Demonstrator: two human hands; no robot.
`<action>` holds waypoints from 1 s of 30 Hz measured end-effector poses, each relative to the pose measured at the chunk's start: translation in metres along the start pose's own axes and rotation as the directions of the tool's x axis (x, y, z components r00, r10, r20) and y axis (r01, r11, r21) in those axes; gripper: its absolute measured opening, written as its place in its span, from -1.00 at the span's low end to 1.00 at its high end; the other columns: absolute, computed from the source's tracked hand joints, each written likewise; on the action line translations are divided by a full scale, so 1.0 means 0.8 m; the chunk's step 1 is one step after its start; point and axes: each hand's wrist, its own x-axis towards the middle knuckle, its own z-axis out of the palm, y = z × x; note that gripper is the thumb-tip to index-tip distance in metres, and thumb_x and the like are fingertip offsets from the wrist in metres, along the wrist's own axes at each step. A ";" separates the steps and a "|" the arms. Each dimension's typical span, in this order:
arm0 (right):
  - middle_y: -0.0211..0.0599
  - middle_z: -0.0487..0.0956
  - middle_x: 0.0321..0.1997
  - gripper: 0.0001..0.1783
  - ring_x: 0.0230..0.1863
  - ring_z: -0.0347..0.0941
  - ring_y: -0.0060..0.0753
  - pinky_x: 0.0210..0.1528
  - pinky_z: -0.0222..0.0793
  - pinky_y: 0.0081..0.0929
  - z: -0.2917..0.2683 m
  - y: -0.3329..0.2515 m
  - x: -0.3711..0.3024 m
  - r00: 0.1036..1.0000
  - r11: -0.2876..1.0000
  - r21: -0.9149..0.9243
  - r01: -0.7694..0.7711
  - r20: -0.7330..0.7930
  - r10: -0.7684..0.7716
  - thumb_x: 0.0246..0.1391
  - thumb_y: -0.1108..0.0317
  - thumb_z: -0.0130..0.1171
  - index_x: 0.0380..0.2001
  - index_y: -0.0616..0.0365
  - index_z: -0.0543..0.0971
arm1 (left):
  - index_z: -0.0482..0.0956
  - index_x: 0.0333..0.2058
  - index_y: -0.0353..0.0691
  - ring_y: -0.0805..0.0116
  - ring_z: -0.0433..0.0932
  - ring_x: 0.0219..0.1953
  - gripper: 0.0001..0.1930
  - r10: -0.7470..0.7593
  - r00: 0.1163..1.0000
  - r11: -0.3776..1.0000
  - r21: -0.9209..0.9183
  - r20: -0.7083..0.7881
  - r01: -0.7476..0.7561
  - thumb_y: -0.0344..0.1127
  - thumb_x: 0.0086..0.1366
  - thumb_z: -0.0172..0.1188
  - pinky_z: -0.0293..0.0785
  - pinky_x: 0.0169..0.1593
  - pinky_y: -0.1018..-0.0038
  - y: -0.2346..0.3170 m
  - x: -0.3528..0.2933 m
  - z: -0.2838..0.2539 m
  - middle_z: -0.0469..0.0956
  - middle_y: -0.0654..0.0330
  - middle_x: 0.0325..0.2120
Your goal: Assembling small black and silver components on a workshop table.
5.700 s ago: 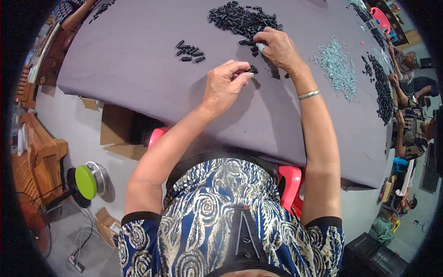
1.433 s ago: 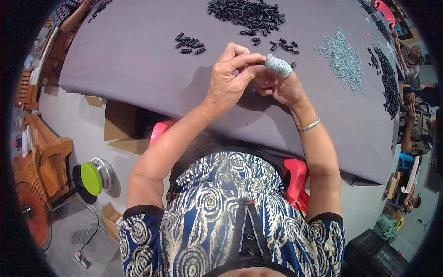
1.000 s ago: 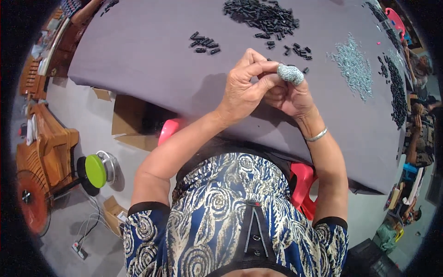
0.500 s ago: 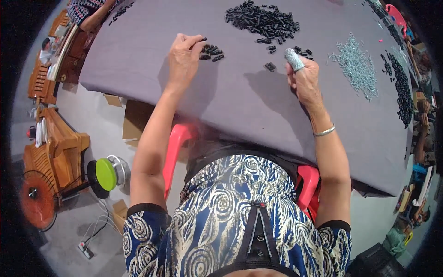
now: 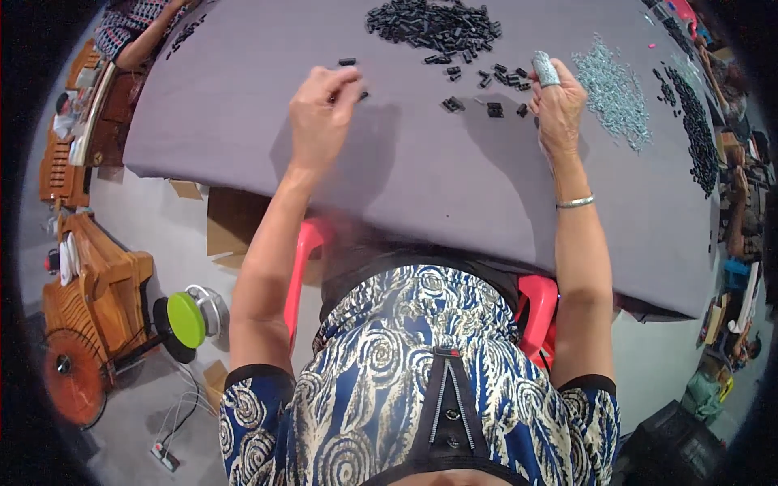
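My left hand (image 5: 318, 117) hovers over the grey cloth, its fingers curled in and smeared by motion. Its fingertips hide most of a few small black pieces; one black piece (image 5: 347, 61) shows just beyond them. My right hand (image 5: 561, 109) is closed, with a silvery wrap (image 5: 546, 70) around one digit; whatever its fingers hold is hidden. Beside it, several loose black cylindrical pieces (image 5: 501, 76) are scattered. Closer to me lie a black piece (image 5: 495, 109) and another black piece (image 5: 453, 104). Farther back is a large heap of black pieces (image 5: 433, 28).
Right of my right hand spreads a pile of small pale blue-grey pins (image 5: 613, 97). More black pieces (image 5: 698, 142) line the table's right side. Another person's arm (image 5: 150, 40) rests at the far left. A red chair (image 5: 536, 316) and a fan (image 5: 73, 377) stand below table height.
My right hand has moved right and away from me, and a black piece now shows where it was. My left hand has turned, its fingers curling over the small pieces. The view shifted slightly.
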 end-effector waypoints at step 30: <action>-0.34 0.50 -0.40 -0.81 -0.24 0.41 -0.23 -0.18 0.42 -0.33 -0.004 -0.014 -0.017 0.722 0.449 -0.572 0.686 0.615 -0.318 -0.20 0.47 0.16 -0.40 0.05 0.61 | 0.56 -0.29 -0.23 0.15 0.47 -0.29 -0.85 0.192 0.934 0.981 -0.023 0.302 -0.194 -0.47 0.12 0.19 0.42 -0.23 0.33 0.039 -0.013 0.080 0.44 0.13 -0.38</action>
